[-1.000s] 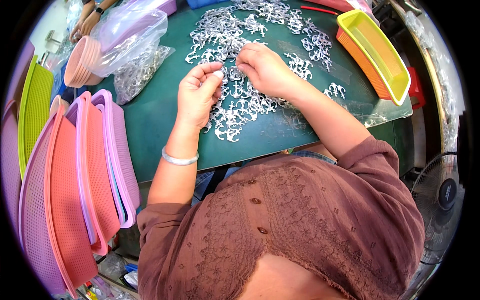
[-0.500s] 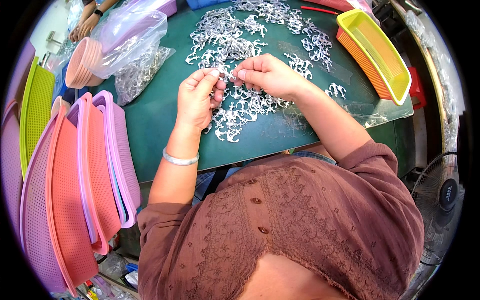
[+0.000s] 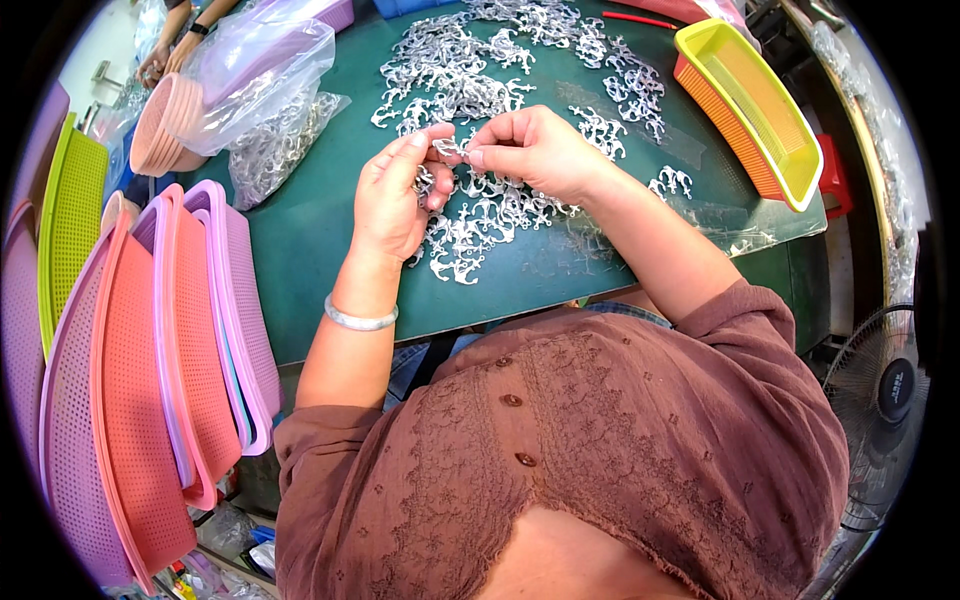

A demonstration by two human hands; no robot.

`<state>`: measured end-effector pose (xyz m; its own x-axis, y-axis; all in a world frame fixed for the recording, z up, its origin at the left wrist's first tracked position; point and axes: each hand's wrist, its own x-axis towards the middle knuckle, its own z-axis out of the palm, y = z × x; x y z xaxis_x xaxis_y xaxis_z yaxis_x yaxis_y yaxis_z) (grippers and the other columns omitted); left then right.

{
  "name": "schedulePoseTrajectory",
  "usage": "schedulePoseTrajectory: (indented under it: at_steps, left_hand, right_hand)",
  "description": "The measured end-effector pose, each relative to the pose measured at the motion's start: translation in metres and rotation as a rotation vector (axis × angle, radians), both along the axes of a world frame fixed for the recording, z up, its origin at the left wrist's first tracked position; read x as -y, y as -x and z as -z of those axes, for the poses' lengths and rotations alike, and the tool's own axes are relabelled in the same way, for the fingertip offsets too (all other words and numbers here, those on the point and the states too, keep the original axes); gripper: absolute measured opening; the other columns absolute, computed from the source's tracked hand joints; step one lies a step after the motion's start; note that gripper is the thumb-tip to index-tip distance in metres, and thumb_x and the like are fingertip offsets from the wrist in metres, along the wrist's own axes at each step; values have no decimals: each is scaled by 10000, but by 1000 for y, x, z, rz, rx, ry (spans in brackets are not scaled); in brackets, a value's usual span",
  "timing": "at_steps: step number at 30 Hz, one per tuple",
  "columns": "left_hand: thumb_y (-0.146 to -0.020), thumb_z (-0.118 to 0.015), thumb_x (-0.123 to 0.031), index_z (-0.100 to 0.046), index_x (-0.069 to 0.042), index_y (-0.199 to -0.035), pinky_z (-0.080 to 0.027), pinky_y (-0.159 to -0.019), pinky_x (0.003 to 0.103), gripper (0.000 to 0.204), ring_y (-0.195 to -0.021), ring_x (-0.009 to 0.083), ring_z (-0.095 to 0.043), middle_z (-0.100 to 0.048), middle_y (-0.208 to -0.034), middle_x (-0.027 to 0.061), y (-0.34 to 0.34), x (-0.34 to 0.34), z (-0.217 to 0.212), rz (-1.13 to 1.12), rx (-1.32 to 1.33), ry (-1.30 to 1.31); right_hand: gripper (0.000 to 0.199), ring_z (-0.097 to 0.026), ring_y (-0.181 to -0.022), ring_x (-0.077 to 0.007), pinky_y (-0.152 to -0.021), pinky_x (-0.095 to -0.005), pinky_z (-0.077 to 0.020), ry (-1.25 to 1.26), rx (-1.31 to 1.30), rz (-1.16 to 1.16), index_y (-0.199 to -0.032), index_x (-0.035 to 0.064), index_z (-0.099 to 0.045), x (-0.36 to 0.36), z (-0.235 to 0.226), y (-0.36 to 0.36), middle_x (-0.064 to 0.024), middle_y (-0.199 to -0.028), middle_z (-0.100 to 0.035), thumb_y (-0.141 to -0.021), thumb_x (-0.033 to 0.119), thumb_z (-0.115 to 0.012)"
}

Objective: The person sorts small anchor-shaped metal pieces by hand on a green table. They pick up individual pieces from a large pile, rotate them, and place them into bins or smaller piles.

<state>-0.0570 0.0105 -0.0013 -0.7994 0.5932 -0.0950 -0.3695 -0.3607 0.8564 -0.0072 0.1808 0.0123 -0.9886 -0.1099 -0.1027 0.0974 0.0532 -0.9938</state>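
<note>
Silver anchor-shaped metal pieces [image 3: 455,75] lie heaped on a green tabletop [image 3: 310,270]. Between my two hands one anchor piece [image 3: 446,147] is held up over the pile. My left hand [image 3: 385,200] grips its left side with thumb and forefinger; more silver metal [image 3: 424,183] shows in the curled fingers of that hand. My right hand [image 3: 540,150], thumb and forefinger pinched, has hold of the right end of the same piece. Below both hands lie several loose anchor pieces [image 3: 485,222], close to the table's near edge.
Left of the pile stands a clear bag [image 3: 275,150] of metal pieces. Stacked pink and purple perforated baskets [image 3: 145,400] crowd the left side. A yellow-orange basket [image 3: 745,110] is at the far right, a fan [image 3: 885,400] lower right. Another person's hands [image 3: 172,55] show far left.
My left hand has opened slightly and turned, so the metal in its palm now shows. The anchor piece between my fingertips is more exposed. My right hand has barely moved.
</note>
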Motion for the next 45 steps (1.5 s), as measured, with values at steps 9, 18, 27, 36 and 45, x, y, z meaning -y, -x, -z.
schedulePoseTrajectory:
  at_steps: [9,18,27,36,45]
  left_hand:
    - [-861,-458,-116,-555,15,-987,-355,-456,191,206,-572,102,-480,-543,-743,57,2,1,3,-8,39,5]
    - [-835,-473,-100,-546,-27,-850,-376,-463,208,105,-597,137,-516,-541,-720,68,9,7,8,-28,185,-146]
    - [-807,-493,-52,-552,-11,-897,-373,-459,196,115,-578,119,-516,-557,-717,56,9,7,5,-8,136,-64]
    - [-807,-538,-92,-563,-26,-875,-329,-414,160,98,-514,60,-463,-531,-656,10,4,5,4,-2,6,79]
    - [-821,-540,-139,-599,-48,-808,-285,-397,144,109,-469,38,-421,-521,-609,-23,-10,-2,-2,88,-120,291]
  right_hand:
    - [112,-519,-676,-79,-633,-211,-420,-225,-160,41,-846,-8,-605,-3,5,6,-12,-730,-583,-777,76,-579]
    - [162,-507,-863,-272,-782,-349,-405,-1037,-587,67,-858,42,-609,-7,16,8,-89,-863,-550,-700,78,-600]
    - [147,-518,-806,-272,-762,-354,-400,-1021,-608,32,-813,35,-589,-10,20,12,-90,-795,-566,-668,51,-609]
    - [150,-547,-692,-132,-639,-259,-439,-451,-307,112,-853,1,-586,-11,5,10,-41,-743,-584,-707,15,-612]
    - [154,-536,-704,-63,-654,-192,-439,27,-211,50,-909,-2,-587,-4,4,9,-16,-773,-593,-766,52,-602]
